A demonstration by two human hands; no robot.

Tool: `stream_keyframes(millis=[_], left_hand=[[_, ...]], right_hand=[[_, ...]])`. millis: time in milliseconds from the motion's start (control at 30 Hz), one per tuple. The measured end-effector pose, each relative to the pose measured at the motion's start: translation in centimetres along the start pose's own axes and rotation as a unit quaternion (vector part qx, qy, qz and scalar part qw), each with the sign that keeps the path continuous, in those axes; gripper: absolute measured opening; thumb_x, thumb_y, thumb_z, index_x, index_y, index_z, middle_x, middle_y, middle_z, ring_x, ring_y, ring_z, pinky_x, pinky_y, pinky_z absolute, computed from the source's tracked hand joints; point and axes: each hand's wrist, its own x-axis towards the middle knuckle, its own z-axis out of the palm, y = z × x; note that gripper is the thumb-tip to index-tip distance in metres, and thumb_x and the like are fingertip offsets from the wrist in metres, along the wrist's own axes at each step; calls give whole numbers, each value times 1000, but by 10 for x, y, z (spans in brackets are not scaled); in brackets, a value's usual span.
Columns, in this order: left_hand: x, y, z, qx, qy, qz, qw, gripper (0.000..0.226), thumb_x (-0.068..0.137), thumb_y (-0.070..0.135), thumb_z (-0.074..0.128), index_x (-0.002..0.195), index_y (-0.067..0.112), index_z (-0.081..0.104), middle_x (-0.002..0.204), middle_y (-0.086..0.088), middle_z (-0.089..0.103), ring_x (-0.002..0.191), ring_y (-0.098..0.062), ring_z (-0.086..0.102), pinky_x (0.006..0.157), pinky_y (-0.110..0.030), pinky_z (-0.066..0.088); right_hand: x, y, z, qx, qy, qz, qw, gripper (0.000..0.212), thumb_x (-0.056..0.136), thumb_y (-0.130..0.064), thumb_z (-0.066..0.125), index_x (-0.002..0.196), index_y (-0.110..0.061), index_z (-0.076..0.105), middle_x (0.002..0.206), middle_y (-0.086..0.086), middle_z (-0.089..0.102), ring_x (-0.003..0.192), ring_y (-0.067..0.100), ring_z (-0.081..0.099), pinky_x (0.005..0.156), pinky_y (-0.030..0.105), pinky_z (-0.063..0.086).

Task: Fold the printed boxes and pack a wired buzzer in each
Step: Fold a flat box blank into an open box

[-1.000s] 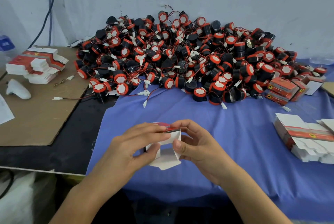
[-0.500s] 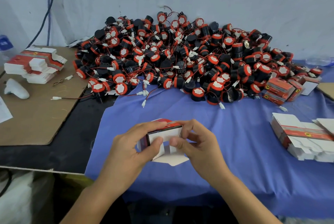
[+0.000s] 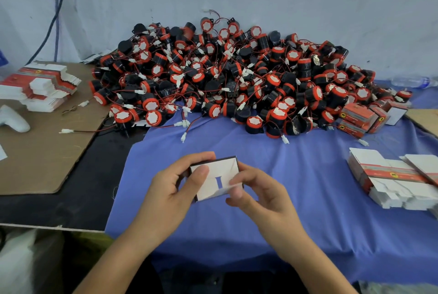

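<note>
The box (image 3: pixel 221 170) end flaps, loose a second ago, now lie nearly shut. The left hand (image 3: pixel 166 189) and right hand (image 3: pixel 260 194) each have their grip clamped on it. Judged ready for loading from the buzzer pile (image 3: pixel 237 80).

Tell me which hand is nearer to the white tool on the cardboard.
Left. The left hand grips the box right of the tool; the right hand holds its other side, farther away.
</note>
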Motion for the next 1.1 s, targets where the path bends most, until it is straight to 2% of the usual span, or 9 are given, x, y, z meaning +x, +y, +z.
stream_keyframes(millis=[67, 167, 333, 467, 667, 767, 900, 967, 1100], left_hand=[[-1, -1, 4, 9, -7, 6, 1000, 29, 99, 45, 55, 123, 36, 69, 121, 16, 71, 112, -10, 67, 74, -14, 55], [-4, 0, 8, 47, 8, 35, 998, 32, 98, 52, 52, 124, 41, 67, 126, 22, 67, 118, -5, 63, 80, -14, 54], [-8, 6, 17, 86, 6, 97, 992, 30, 102, 41, 48, 128, 45, 62, 130, 21, 64, 124, -7, 60, 90, -13, 49], [-10, 8, 24, 26, 20, 84, 996, 32, 104, 26, 50, 125, 45, 64, 129, 16, 66, 122, -11, 62, 91, -15, 50], [-18, 8, 44, -62, 101, 74, 990, 38, 102, 10, 42, 118, 34, 67, 125, 11, 68, 119, -17, 64, 92, -28, 56], [-22, 5, 55, -47, 143, 87, 985, 33, 103, 11, 40, 119, 30, 63, 124, 11, 66, 120, -18, 63, 95, -31, 54], [-25, 2, 61, -1, 156, 128, 979, 34, 106, 16, 38, 123, 37, 58, 129, 8, 62, 128, -24, 57, 101, -28, 48], [-26, 2, 62, 27, 155, 150, 976, 31, 106, 20, 36, 123, 37, 56, 130, 7, 60, 128, -27, 56, 103, -28, 46], [-27, 2, 62, 71, 144, 195, 968, 30, 107, 15, 37, 123, 30, 57, 130, 9, 58, 128, -28, 55, 104, -28, 44]], right_hand=[[-1, -1, 9, 74, 38, 8, 996, 30, 83, -30, 76, 107, -17, 63, 121, 13, 65, 116, 42, 56, 80, 49, 60], [2, -3, 13, 128, 60, 28, 990, 46, 78, -29, 80, 120, -27, 62, 125, 6, 64, 122, 30, 59, 81, 39, 59], [7, -2, 17, 99, 90, 21, 991, 42, 84, -15, 71, 123, -30, 64, 125, 3, 68, 124, 34, 58, 84, 48, 61], [7, -2, 20, 40, 103, 7, 994, 39, 85, -14, 70, 121, -31, 65, 127, 2, 69, 123, 27, 59, 95, 55, 57], [6, -5, 32, 34, 109, -14, 993, 38, 86, -5, 67, 118, -25, 65, 121, 0, 70, 117, 20, 62, 80, 26, 57], [7, -9, 34, 26, 115, -15, 993, 41, 86, 5, 64, 115, -25, 66, 115, 2, 71, 111, 23, 64, 77, 25, 56], [5, -14, 36, 14, 142, -20, 990, 49, 84, 17, 57, 107, -25, 67, 103, 3, 72, 98, 17, 67, 74, 24, 57], [5, -15, 37, 7, 153, -27, 988, 48, 84, 17, 57, 107, -23, 67, 99, 3, 72, 93, 15, 67, 73, 23, 57], [3, -15, 39, -9, 176, -34, 984, 48, 84, 16, 61, 111, -23, 68, 102, -2, 73, 96, 10, 68, 76, 20, 55]])
